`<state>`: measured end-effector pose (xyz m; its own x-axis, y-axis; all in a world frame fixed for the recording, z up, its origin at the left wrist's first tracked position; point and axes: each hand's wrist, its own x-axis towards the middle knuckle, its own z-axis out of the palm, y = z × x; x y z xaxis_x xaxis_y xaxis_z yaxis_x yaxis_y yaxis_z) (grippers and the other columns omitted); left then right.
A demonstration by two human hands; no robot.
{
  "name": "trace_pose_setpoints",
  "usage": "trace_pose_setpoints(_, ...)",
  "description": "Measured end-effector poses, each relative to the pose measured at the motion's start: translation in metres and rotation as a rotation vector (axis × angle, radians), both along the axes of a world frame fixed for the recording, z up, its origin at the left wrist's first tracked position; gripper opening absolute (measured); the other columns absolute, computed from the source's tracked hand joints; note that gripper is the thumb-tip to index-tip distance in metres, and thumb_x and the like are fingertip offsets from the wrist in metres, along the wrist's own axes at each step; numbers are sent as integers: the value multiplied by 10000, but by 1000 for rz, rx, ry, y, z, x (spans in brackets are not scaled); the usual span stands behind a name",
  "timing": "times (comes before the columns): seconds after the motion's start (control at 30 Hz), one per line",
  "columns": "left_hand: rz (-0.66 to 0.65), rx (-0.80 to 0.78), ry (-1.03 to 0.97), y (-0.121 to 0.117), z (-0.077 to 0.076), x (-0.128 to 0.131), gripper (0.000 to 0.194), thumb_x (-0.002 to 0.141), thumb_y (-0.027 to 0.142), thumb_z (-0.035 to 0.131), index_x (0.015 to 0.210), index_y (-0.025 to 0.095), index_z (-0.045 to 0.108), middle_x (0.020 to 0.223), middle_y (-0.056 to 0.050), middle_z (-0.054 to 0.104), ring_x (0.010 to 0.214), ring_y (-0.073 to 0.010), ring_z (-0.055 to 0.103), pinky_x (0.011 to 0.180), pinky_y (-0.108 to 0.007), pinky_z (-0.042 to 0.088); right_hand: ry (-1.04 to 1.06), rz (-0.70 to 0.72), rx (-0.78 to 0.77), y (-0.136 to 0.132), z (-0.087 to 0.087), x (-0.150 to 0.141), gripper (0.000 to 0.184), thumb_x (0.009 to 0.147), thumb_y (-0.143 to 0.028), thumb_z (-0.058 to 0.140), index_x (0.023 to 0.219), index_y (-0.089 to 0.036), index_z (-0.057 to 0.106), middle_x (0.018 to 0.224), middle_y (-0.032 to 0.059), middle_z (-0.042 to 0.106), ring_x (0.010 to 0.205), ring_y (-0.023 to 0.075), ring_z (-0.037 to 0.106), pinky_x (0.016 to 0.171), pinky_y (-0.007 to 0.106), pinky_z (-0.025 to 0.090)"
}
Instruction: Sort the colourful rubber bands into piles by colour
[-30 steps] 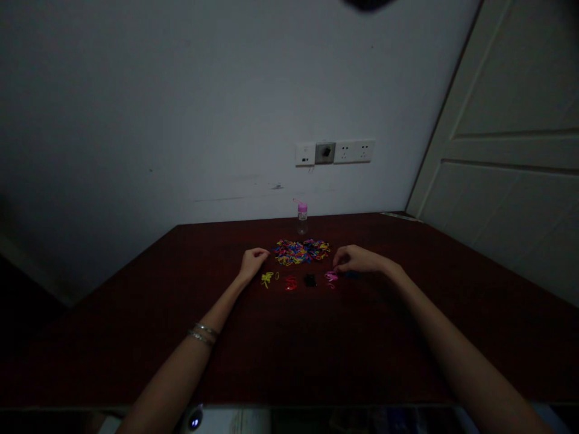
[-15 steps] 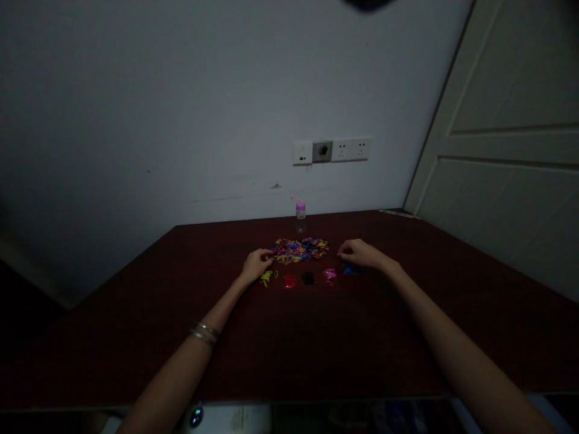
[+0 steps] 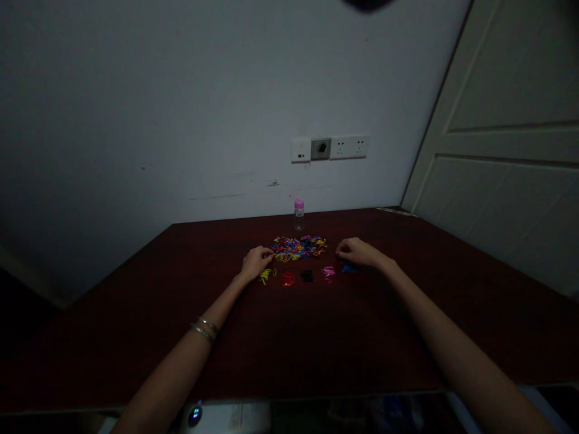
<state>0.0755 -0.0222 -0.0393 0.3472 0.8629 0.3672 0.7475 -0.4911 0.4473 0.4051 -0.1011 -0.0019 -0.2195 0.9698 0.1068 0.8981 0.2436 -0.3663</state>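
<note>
A mixed pile of small coloured rubber bands [image 3: 298, 248] lies on the dark red table. My left hand [image 3: 257, 262] rests at the pile's left edge, thumb and fingertips brought together; whatever they pinch is too small to make out. My right hand [image 3: 357, 251] is right of the pile with its fingers curled into a pinch, their contents hidden. In front lie small single-colour groups: yellow bands [image 3: 265, 276] beside my left hand, then red bands [image 3: 288, 279], black bands [image 3: 307, 275] and pink bands [image 3: 328, 272]. Blue bands [image 3: 348, 267] lie just under my right hand, partly covered.
Behind the pile a clear bottle with a pink lid [image 3: 299, 215] stands near the wall. Sockets [image 3: 330, 148] are set in the wall above. A pale panelled door [image 3: 506, 175] borders the table's right side. Below the front edge sits a white object [image 3: 239, 417].
The fingers of my left hand have closed together at the pile's edge. My right hand stays almost in place. The whole view has shifted slightly.
</note>
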Motion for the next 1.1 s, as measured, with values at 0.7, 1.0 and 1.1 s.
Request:
trace_pose_setpoints(0.7,-22,-55,-600,-1,34,0,277,679,337,598,817,119,699,808,-76,687,775,-191,597,719,-282,439,-42,4,15,2,-3,1,222,762,-252,494,834,-159,682,859,75,682,738,168,611,671,238,440)
trace_pose_setpoints(1.0,-121,-124,-654,-20,71,-5,287,653,352,650,818,123,700,827,-81,685,772,-181,598,699,-276,444,-31,22,9,4,-6,2,225,759,-245,489,835,-148,677,863,79,683,738,168,613,675,233,440)
trace_pose_setpoints(1.1,-134,-157,-636,-23,74,-5,279,654,343,647,818,123,698,807,-75,681,738,-165,590,654,-260,439,-36,33,13,6,-7,3,220,763,-247,489,826,-154,678,861,75,684,741,165,614,689,234,440)
